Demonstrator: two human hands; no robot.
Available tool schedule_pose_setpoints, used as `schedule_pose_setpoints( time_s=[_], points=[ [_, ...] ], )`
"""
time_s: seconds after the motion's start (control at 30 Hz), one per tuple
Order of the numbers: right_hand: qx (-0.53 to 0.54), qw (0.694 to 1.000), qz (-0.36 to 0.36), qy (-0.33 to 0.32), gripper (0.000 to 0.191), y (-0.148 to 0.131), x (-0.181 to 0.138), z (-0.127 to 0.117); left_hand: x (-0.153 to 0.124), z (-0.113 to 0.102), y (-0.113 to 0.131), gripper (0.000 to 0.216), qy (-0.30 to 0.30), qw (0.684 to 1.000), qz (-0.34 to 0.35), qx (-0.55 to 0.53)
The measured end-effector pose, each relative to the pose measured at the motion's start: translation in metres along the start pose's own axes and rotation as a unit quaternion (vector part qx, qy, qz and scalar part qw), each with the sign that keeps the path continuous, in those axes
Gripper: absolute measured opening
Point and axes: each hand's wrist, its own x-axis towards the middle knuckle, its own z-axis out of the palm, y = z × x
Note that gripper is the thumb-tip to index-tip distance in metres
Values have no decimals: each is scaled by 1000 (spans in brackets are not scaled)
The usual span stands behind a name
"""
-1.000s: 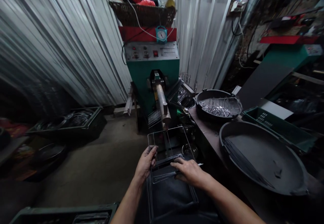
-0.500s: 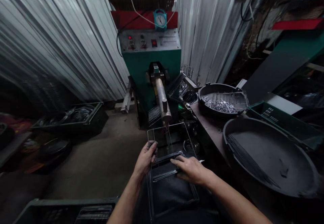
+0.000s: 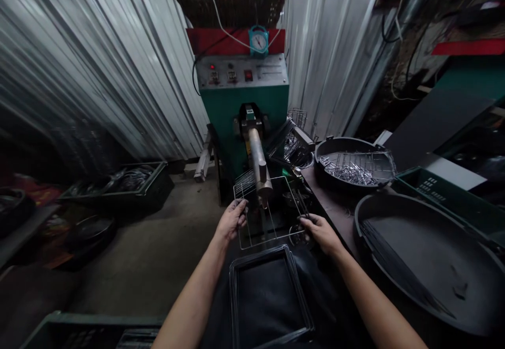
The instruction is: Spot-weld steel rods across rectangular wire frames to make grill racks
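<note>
My left hand pinches the left side of a rectangular wire frame. My right hand grips the frame's right side, and a few thin wire rods stick up from its fingers. Thin cross wires run inside the frame. It is held under the electrode arm of a green spot-welding machine, with the pointed tip above its inside. Whether the tip touches a wire I cannot tell. Below the hands, a stack of rectangular wire frames lies on a dark apron.
At right, a round black pan holds short metal pieces; a larger pan holds long dark rods. A green crate stands behind. Another crate with metal parts sits at left, and one at lower left.
My right hand has moved from the stack up to the wire frame's right side, bringing the rods along. The frame has risen closer to the electrode arm. The view has tilted slightly.
</note>
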Motion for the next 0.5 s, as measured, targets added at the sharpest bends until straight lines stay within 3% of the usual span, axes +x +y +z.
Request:
schedule_pose_setpoints(
  time_s=[0.17,0.5],
  points=[
    [129,989,30,62,24,-2,27,0,21,8,7,38,-24,998,-9,49],
    [154,980,18,124,16,-18,63,-9,61,20,8,40,-36,999,8,25]
  ],
)
